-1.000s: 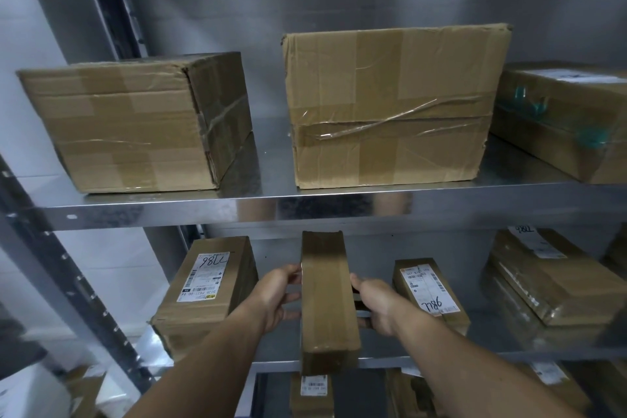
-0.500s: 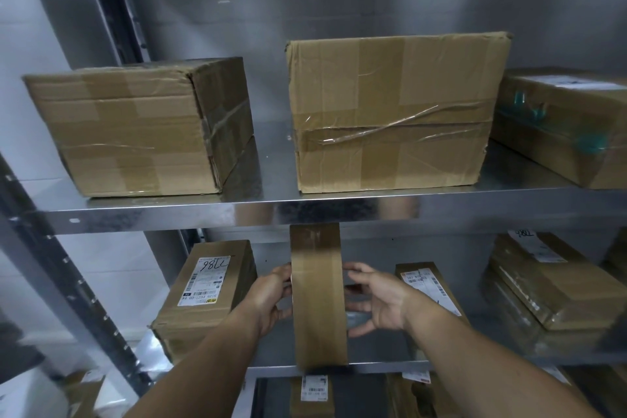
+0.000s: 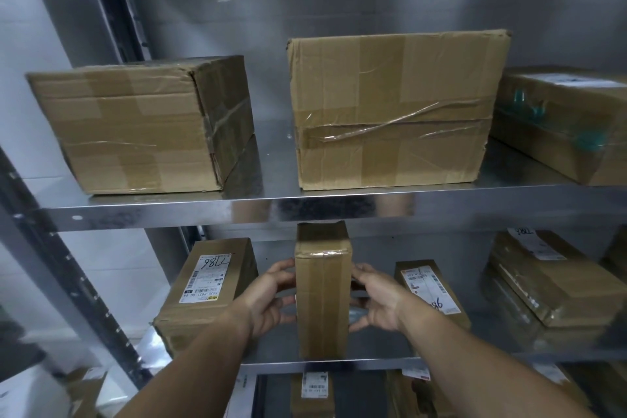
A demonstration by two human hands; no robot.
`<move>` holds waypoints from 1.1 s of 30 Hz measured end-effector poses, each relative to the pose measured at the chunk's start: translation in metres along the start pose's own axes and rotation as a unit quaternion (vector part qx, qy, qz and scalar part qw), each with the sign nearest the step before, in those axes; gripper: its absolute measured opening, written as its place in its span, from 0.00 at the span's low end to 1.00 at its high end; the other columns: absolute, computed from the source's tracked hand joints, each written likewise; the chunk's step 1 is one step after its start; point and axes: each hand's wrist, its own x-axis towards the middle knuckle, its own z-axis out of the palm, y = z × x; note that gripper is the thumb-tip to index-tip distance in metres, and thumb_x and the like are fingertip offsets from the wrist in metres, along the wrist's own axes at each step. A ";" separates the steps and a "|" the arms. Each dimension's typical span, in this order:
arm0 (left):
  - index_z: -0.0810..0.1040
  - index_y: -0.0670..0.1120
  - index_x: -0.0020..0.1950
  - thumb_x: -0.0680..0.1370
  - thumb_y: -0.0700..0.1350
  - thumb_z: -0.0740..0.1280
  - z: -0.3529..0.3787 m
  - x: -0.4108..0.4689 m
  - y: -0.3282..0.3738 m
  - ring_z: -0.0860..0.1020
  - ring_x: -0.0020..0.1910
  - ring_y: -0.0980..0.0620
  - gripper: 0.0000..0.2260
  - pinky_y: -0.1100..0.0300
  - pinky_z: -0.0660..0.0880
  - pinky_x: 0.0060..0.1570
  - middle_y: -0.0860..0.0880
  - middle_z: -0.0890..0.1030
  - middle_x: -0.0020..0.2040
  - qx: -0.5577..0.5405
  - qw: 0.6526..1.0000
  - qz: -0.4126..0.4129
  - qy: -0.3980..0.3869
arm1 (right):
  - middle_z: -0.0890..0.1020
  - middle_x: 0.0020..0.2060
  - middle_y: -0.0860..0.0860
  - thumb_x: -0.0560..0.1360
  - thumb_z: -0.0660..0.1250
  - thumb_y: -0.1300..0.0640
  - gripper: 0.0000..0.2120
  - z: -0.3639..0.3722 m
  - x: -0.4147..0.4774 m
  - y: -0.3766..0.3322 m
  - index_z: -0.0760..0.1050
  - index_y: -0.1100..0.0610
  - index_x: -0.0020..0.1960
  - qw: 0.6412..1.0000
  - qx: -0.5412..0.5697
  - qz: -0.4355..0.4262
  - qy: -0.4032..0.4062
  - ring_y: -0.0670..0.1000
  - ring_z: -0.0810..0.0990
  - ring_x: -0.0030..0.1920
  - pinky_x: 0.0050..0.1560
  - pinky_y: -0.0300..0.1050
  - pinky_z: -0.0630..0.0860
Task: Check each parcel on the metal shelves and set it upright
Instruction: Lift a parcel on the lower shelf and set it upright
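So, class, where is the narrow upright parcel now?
Head view, centre: the narrow parcel stands at the front of the middle shelf, between the left hand and right hand, a labelled parcel to its left.

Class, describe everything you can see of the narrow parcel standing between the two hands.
The narrow parcel is a tall, slim brown cardboard box wrapped in glossy tape, with a seam across its upper front. It stands upright on end at the front of the middle shelf, its top near the shelf above. No label shows. The left hand and right hand flank it, spread fingers at its sides; firm contact cannot be told.
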 end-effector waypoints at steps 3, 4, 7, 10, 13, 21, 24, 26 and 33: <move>0.76 0.51 0.67 0.81 0.40 0.64 -0.003 0.000 -0.001 0.82 0.53 0.42 0.15 0.49 0.79 0.35 0.43 0.83 0.57 0.003 1.000 -0.004 -0.007 | 0.77 0.63 0.54 0.83 0.63 0.49 0.14 0.001 0.000 0.002 0.74 0.56 0.65 1.000 0.000 -0.007 -0.005 0.60 0.75 0.65 0.60 0.82 0.68; 0.76 0.51 0.66 0.81 0.40 0.64 -0.004 0.000 -0.001 0.82 0.53 0.43 0.15 0.50 0.79 0.35 0.43 0.84 0.56 0.008 1.000 -0.005 -0.007 | 0.77 0.62 0.54 0.83 0.63 0.49 0.14 0.002 -0.001 0.002 0.74 0.56 0.65 1.000 -0.001 -0.007 -0.005 0.59 0.75 0.64 0.61 0.81 0.68; 0.77 0.51 0.64 0.80 0.40 0.65 -0.005 0.003 -0.003 0.82 0.54 0.42 0.13 0.49 0.79 0.39 0.44 0.83 0.56 0.012 1.000 -0.007 0.001 | 0.77 0.62 0.54 0.83 0.63 0.49 0.14 0.004 -0.003 0.000 0.74 0.54 0.65 1.000 -0.012 -0.006 0.002 0.59 0.75 0.64 0.61 0.80 0.69; 0.80 0.50 0.60 0.79 0.41 0.64 -0.004 0.004 -0.003 0.80 0.57 0.40 0.11 0.47 0.79 0.47 0.43 0.80 0.63 0.008 1.000 -0.016 0.023 | 0.74 0.68 0.61 0.82 0.65 0.47 0.12 0.005 -0.006 -0.004 0.76 0.47 0.64 0.998 -0.051 0.015 0.018 0.58 0.75 0.65 0.59 0.70 0.77; 0.80 0.47 0.60 0.78 0.38 0.59 -0.003 0.004 -0.003 0.82 0.47 0.42 0.14 0.51 0.80 0.41 0.42 0.81 0.58 -0.012 1.000 -0.013 0.024 | 0.77 0.60 0.61 0.83 0.64 0.49 0.12 0.004 -0.008 -0.009 0.76 0.49 0.65 0.997 -0.061 0.030 0.033 0.60 0.78 0.63 0.64 0.61 0.77; 0.76 0.47 0.62 0.84 0.50 0.61 0.014 -0.001 0.004 0.79 0.56 0.47 0.11 0.46 0.78 0.48 0.45 0.81 0.60 0.018 0.998 0.047 0.039 | 0.82 0.50 0.56 0.80 0.68 0.46 0.19 0.013 0.004 -0.014 0.80 0.59 0.62 0.998 0.010 -0.018 0.066 0.56 0.75 0.51 0.62 0.58 0.78; 0.75 0.50 0.63 0.83 0.56 0.61 0.013 -0.003 0.005 0.78 0.61 0.45 0.13 0.46 0.80 0.43 0.46 0.81 0.60 0.047 0.997 0.046 0.043 | 0.84 0.55 0.55 0.79 0.68 0.44 0.15 0.014 0.000 -0.016 0.83 0.54 0.56 0.998 -0.021 0.008 0.051 0.57 0.78 0.57 0.65 0.63 0.75; 0.75 0.50 0.64 0.82 0.56 0.62 0.011 -0.003 0.004 0.77 0.63 0.43 0.14 0.46 0.79 0.42 0.45 0.81 0.60 0.042 0.998 0.040 0.040 | 0.83 0.59 0.53 0.79 0.68 0.45 0.13 0.011 -0.005 -0.019 0.82 0.53 0.56 0.999 -0.036 0.019 0.031 0.56 0.78 0.63 0.67 0.63 0.72; 0.76 0.49 0.64 0.80 0.43 0.63 0.004 0.002 0.002 0.77 0.61 0.45 0.12 0.36 0.76 0.55 0.47 0.81 0.59 0.021 0.999 0.041 0.023 | 0.80 0.63 0.55 0.80 0.67 0.58 0.14 0.009 -0.004 -0.015 0.75 0.58 0.66 0.999 -0.018 -0.022 0.024 0.58 0.77 0.64 0.61 0.69 0.75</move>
